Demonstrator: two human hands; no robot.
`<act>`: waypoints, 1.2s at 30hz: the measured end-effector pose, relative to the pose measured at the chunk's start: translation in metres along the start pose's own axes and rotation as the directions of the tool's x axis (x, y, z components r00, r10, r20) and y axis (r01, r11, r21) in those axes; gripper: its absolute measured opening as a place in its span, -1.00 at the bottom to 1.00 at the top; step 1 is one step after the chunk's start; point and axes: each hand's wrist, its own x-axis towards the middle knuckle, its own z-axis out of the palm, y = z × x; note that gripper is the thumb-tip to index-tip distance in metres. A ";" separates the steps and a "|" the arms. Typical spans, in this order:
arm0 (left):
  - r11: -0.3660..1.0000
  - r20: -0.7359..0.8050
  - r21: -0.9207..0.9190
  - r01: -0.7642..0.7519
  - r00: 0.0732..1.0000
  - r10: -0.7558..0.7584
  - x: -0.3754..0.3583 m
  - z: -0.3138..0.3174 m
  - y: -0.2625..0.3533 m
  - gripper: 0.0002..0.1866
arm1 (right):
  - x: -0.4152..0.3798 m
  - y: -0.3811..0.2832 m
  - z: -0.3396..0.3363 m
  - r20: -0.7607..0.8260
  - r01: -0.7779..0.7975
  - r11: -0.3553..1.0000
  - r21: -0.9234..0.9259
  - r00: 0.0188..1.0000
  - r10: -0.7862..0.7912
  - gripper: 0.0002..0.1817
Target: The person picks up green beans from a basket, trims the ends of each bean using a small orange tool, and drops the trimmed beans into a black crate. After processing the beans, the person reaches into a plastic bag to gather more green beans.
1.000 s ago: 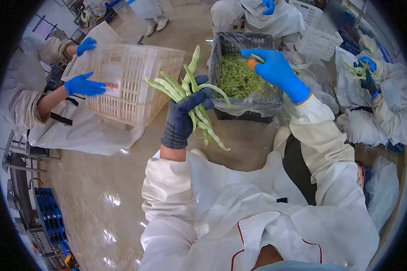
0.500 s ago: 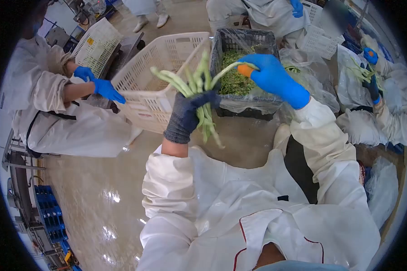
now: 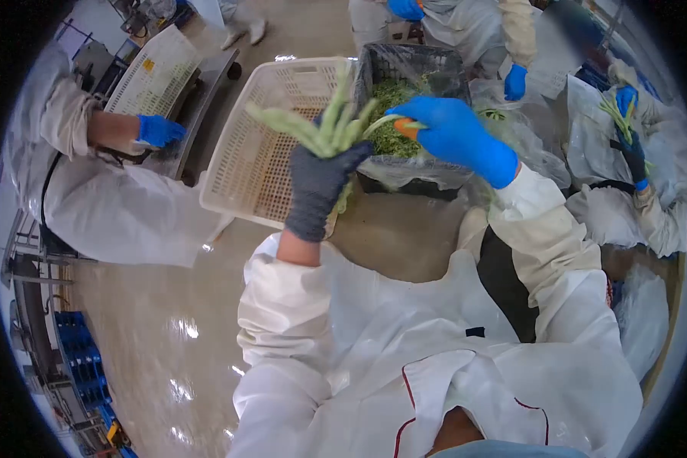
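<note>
From my remote view, my left hand (image 3: 320,183), in a dark grey glove, has its fingers wrapped around a bunch of green beans (image 3: 330,136), the pods fanning upward in front of the right edge of the cream slatted crate (image 3: 225,156). My right hand (image 3: 466,141), gloved in blue with an orange fingertip cover (image 3: 408,128), keeps its fingers narrow, pinching 1 bean (image 3: 378,126) above the near half of the black plastic-lined crate (image 3: 416,55), which holds chopped green pieces (image 3: 389,97) and sits just beside the cream crate's right edge.
</note>
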 end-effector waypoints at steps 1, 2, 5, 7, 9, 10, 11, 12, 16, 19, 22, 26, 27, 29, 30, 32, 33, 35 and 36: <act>0.993 0.035 0.114 -0.022 0.999 0.018 -0.001 0.004 -0.002 -0.50 | 0.000 -0.012 0.005 0.034 0.002 0.999 0.044 0.999 -0.004 -0.72; 0.974 0.074 0.224 -0.047 0.997 0.031 0.001 0.007 -0.005 -0.46 | -0.001 -0.019 0.006 0.068 0.002 0.996 0.086 0.998 -0.008 -0.72; 0.972 0.056 0.192 0.133 0.988 -0.146 0.010 0.003 -0.018 -0.53 | 0.002 -0.016 0.001 0.071 0.053 0.997 0.060 0.996 -0.057 -0.65; 0.971 0.007 0.172 0.167 0.985 -0.171 0.010 0.001 -0.018 -0.58 | -0.001 -0.008 -0.002 0.031 0.042 0.999 -0.033 0.999 -0.041 -0.60; 0.949 -0.002 0.203 0.240 0.970 -0.245 0.008 -0.003 -0.014 -0.57 | -0.002 -0.005 -0.008 -0.010 -0.005 0.986 -0.168 1.000 0.003 -0.55; 0.936 -0.007 0.218 0.276 0.959 -0.282 0.007 -0.005 -0.013 -0.57 | -0.001 -0.006 -0.010 -0.020 0.014 0.988 -0.153 1.000 -0.017 -0.55; 0.936 -0.017 0.241 0.257 0.965 -0.260 0.007 -0.007 -0.019 -0.56 | -0.001 -0.009 -0.013 -0.031 0.032 0.990 -0.138 0.999 -0.037 -0.55; 0.935 -0.025 0.264 0.236 0.971 -0.238 0.008 -0.009 -0.024 -0.56 | -0.001 -0.013 -0.012 -0.043 0.050 0.991 -0.125 0.998 -0.055 -0.56; 0.899 -0.005 0.337 0.281 0.955 -0.297 0.009 -0.004 -0.012 -0.53 | -0.001 -0.019 -0.003 0.050 0.130 0.986 -0.102 0.991 -0.126 -0.62; 0.906 -0.004 0.399 0.145 0.988 -0.156 0.006 0.000 -0.019 -0.51 | -0.001 -0.027 0.002 0.114 0.097 0.959 -0.266 0.991 -0.068 -0.64; 0.971 0.041 0.239 0.027 0.998 -0.038 0.002 0.007 -0.022 -0.52 | -0.001 -0.030 0.003 0.017 0.089 0.973 -0.214 0.996 -0.088 -0.60; 0.927 0.059 -0.278 0.250 0.968 -0.243 -0.004 0.015 -0.008 -0.61 | 0.003 -0.019 0.005 0.001 -0.220 0.746 0.628 0.959 0.283 -0.62; 0.894 0.040 -0.368 0.256 0.965 -0.260 -0.002 0.016 -0.004 -0.62 | 0.007 -0.016 0.001 0.208 -0.385 0.452 0.805 0.896 0.393 -0.59; 0.874 -0.100 -0.460 0.153 0.970 -0.223 0.004 0.013 -0.002 -0.62 | 0.007 0.026 0.025 0.226 -0.402 0.664 0.630 0.913 0.339 -0.55; 0.814 -0.107 -0.562 0.149 0.962 -0.250 0.011 0.003 -0.002 -0.60 | 0.005 0.043 0.034 0.239 -0.394 0.751 0.530 0.919 0.314 -0.53; 0.814 -0.218 -0.581 0.025 0.958 -0.185 0.020 -0.015 0.003 -0.62 | -0.001 0.052 0.024 0.086 -0.355 0.915 0.192 0.935 0.344 -0.57; 0.826 -0.232 -0.564 0.006 0.958 -0.166 0.020 -0.024 0.002 -0.59 | -0.003 0.054 0.020 0.006 -0.330 0.944 0.001 0.944 0.330 -0.59; 0.846 -0.257 -0.532 -0.031 0.958 -0.126 0.023 -0.035 -0.004 -0.52 | -0.005 0.070 0.021 -0.078 -0.346 0.938 -0.006 0.936 0.344 -0.62; 0.858 -0.280 -0.512 -0.043 0.953 -0.120 0.023 -0.035 -0.004 -0.54 | -0.007 0.074 0.023 -0.120 -0.357 0.934 -0.008 0.928 0.354 -0.64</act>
